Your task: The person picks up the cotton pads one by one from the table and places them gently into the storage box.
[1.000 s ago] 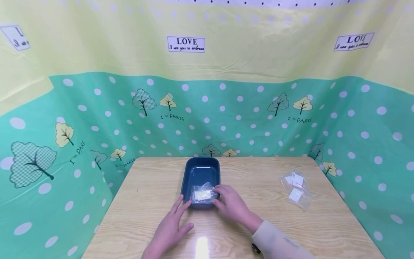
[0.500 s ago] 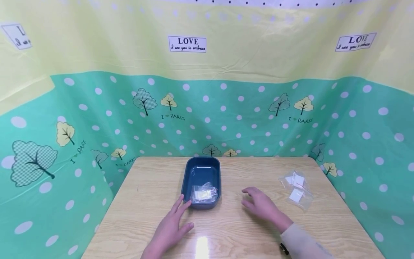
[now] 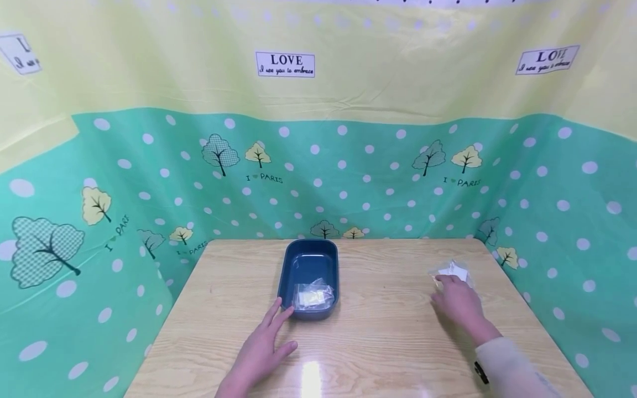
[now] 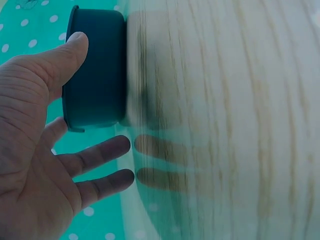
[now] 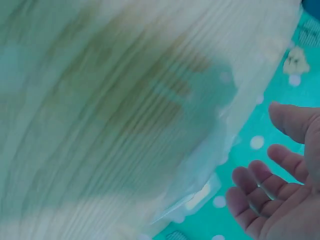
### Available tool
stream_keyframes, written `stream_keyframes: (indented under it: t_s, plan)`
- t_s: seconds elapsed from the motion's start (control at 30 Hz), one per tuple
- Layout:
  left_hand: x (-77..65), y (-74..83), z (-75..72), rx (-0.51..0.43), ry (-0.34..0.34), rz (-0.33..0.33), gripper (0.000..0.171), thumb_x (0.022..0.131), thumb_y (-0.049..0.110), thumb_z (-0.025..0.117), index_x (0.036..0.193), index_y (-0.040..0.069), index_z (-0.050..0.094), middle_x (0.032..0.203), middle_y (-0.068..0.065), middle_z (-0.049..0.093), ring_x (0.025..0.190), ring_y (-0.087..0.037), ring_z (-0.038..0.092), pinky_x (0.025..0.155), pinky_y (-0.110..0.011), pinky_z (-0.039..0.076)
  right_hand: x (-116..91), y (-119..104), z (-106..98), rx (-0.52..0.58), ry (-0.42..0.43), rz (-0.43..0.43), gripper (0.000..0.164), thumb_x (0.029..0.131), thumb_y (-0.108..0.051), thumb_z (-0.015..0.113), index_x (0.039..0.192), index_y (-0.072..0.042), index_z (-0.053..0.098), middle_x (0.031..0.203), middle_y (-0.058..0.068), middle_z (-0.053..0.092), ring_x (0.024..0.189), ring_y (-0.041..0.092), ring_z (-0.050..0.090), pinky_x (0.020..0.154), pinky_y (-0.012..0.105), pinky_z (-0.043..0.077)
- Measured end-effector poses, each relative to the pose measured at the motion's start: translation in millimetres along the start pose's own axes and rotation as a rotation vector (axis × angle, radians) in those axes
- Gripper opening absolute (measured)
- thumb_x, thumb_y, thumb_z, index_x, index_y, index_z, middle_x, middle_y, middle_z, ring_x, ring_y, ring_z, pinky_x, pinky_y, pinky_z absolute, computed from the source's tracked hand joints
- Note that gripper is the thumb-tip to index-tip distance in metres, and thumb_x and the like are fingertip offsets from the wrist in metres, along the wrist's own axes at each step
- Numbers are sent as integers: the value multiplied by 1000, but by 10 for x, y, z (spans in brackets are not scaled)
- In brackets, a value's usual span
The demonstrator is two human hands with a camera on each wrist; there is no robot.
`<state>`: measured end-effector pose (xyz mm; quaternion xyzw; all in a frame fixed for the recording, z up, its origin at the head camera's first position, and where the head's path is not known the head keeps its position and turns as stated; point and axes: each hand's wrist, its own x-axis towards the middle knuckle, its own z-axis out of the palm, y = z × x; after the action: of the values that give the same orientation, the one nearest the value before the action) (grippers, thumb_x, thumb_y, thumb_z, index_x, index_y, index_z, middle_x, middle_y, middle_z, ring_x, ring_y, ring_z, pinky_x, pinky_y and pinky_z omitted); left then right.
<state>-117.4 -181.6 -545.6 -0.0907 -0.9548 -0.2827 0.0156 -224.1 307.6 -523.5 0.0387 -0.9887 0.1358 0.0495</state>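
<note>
A deep blue rectangular dish (image 3: 308,271) stands at the table's far middle, with a clear plastic bag holding a white piece (image 3: 312,297) in its near end. My left hand (image 3: 261,348) has its fingers spread at the dish's near left corner; the left wrist view shows that hand (image 4: 55,165) beside the dark dish wall (image 4: 97,70). Over on the right, my right hand (image 3: 460,304) reaches above clear bags with white pieces (image 3: 453,270), covering part of them. The right wrist view shows that hand (image 5: 275,195) with fingers loosely bent and nothing held; a bag (image 5: 200,195) lies near them.
The wooden table (image 3: 378,354) has a light reflection near its front. A green and yellow printed curtain (image 3: 343,166) encloses its back and sides. A dark wristband (image 3: 481,372) sits by the right sleeve (image 3: 510,362).
My right hand has left the bag in the dish and travelled right across the table to the other bags. My left hand stays by the dish corner.
</note>
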Motion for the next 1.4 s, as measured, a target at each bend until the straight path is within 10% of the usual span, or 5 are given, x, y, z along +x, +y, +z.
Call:
stream_keyframes:
  t_s: [0.73,1.0,1.4]
  plan:
    - [-1,-20,29,-10,4,1,83,92,40,83,164,27,44,180,-8,21,139,-51,58,105,-72,54,40,162,51,-7,-133,-40,49,94,-24,78,128,9,67,125,35,69,118,56,65,96,67,58]
    - [-6,-27,34,-1,4,-2,83,92,42,83,164,29,44,181,-6,20,139,-50,59,106,-71,54,-5,220,9,1,-189,97,61,93,-29,79,135,12,61,129,38,66,116,57,65,93,70,58]
    - [-18,-5,17,-3,16,8,83,92,42,83,164,27,44,180,-7,21,138,-50,60,106,-70,55,-2,235,11,40,-197,94,17,101,-20,72,96,-4,76,78,3,69,70,18,57,65,39,56]
